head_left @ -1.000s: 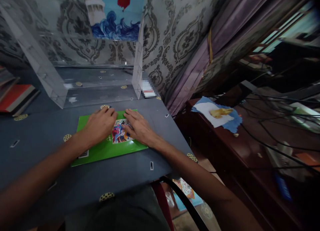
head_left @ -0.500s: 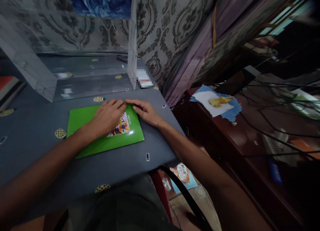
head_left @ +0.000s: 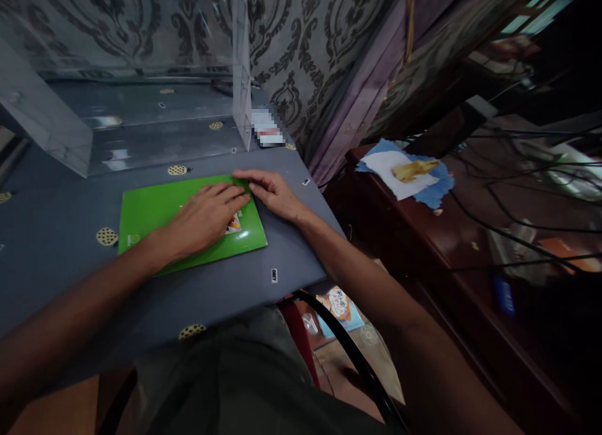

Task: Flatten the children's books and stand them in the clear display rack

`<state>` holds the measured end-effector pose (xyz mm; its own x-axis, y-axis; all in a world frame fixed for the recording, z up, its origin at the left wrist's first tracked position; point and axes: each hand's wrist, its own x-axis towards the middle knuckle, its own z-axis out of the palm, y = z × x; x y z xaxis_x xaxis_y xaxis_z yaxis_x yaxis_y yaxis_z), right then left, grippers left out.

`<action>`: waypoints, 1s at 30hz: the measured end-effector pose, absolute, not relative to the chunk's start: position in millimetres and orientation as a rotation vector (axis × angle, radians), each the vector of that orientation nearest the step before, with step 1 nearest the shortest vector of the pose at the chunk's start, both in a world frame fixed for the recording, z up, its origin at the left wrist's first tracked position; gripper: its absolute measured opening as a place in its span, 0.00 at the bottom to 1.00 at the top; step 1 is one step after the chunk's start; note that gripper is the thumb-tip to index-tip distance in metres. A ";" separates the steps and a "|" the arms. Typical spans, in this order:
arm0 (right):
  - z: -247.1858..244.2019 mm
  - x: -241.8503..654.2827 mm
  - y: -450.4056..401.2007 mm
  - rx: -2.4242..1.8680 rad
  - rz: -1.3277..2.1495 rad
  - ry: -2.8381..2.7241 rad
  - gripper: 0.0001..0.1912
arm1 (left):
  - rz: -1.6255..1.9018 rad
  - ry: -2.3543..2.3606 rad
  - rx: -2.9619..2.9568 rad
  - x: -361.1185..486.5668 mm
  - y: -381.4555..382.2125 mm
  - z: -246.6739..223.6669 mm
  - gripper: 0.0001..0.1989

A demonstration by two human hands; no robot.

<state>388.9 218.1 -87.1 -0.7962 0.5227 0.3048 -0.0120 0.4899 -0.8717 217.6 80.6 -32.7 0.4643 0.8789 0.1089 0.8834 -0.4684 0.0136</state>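
Note:
A green book (head_left: pixel 150 203) with a colourful picture on its cover lies closed and flat on the grey-blue desk. My left hand (head_left: pixel 207 215) rests palm down across the cover, its fingers stretched towards the right edge and hiding much of the picture. At the book's far right corner is my right hand (head_left: pixel 273 190), its index finger extended along the far edge and the thumb apart from it. The fingertips of both hands are close together there. Neither hand is closed around anything.
A clear acrylic shelf (head_left: pixel 242 103) stands at the desk's back, with a pixelated card (head_left: pixel 268 128) beside it. To the right, a dark red cabinet (head_left: pixel 390 228) bears a blue cloth (head_left: pixel 433 193) and black cables (head_left: pixel 508 215). A picture book (head_left: pixel 343 313) lies below the desk.
My left hand has slid slightly to the right over the cover, baring more of its left part. The right hand stays at the far corner. The whole view has shifted a little.

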 end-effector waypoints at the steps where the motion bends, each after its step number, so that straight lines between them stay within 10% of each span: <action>1: -87.6 389.8 217.1 -0.412 1.261 -2.209 0.19 | -0.176 -1.569 -2.670 218.9 78.9 -32.8 0.22; 30: -68.1 444.5 136.0 -0.501 0.546 -2.629 0.22 | -0.090 -1.500 -2.565 238.3 6.5 -53.7 0.24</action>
<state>444.5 136.0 -68.1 -0.8527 0.4181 0.3132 0.2587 0.8588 -0.4421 238.3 6.5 -53.7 0.4926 0.8595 0.1364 0.8696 -0.4802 -0.1146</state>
